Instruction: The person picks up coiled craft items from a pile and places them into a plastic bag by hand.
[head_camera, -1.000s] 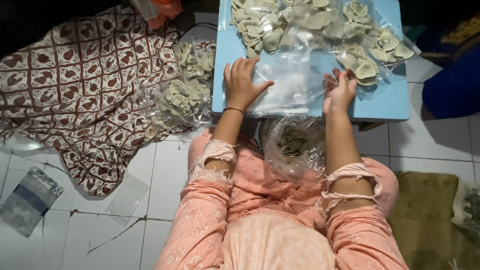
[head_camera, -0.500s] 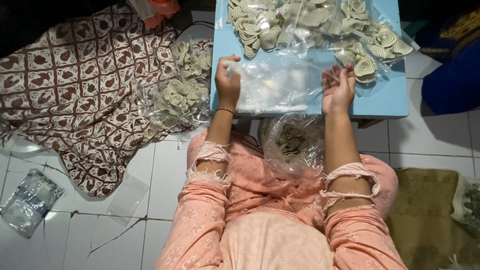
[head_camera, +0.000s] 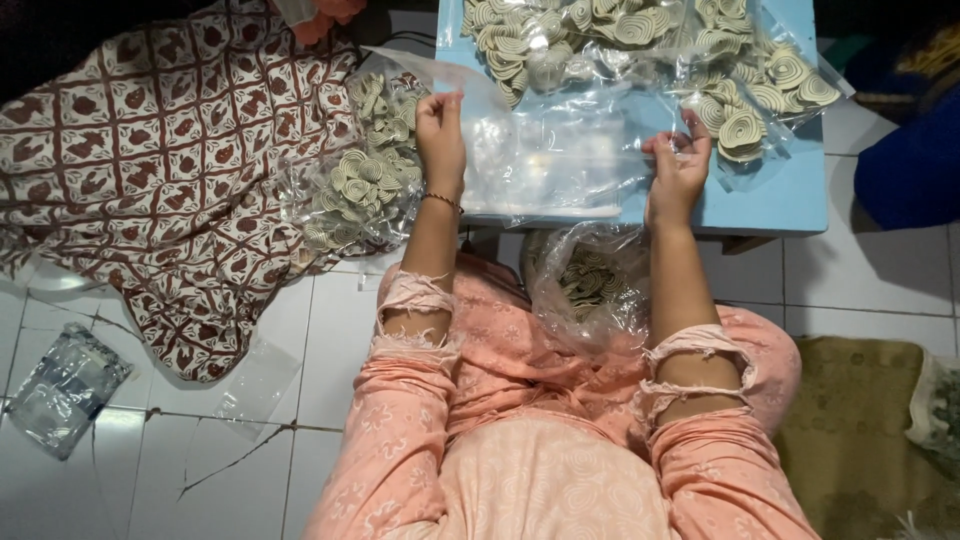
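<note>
Clear plastic bags (head_camera: 560, 165) lie in a flat stack on the near edge of the small blue table (head_camera: 800, 195), and both hands are on them. The left hand (head_camera: 440, 130) has its fingers pinched together on the left end of the top sheet, lifting that corner so the film (head_camera: 455, 75) peels up and away toward the far left. The right hand (head_camera: 678, 170) rests on the right end of the stack with fingers curled down onto the plastic; whether it grips a layer or only presses on it, I cannot tell.

Such film looks very light, limp and slippery, and the layers probably cling to each other (thin sheets usually do), so a pinch at a corner or open edge would separate one better than a flat palm.

On the far part of the table sit open bags of pale spiral-shaped pieces (head_camera: 740, 125), touching the stack. A further bag of the same pieces (head_camera: 590, 280) stands in the person's lap just below the table edge, and another heap in plastic (head_camera: 355, 185) lies on the patterned cloth (head_camera: 130, 160) to the left. On the white tiled floor (head_camera: 120, 480), well apart at the near left, lie a filled flat packet (head_camera: 62, 390) and a loose empty sheet (head_camera: 258, 380).
</note>
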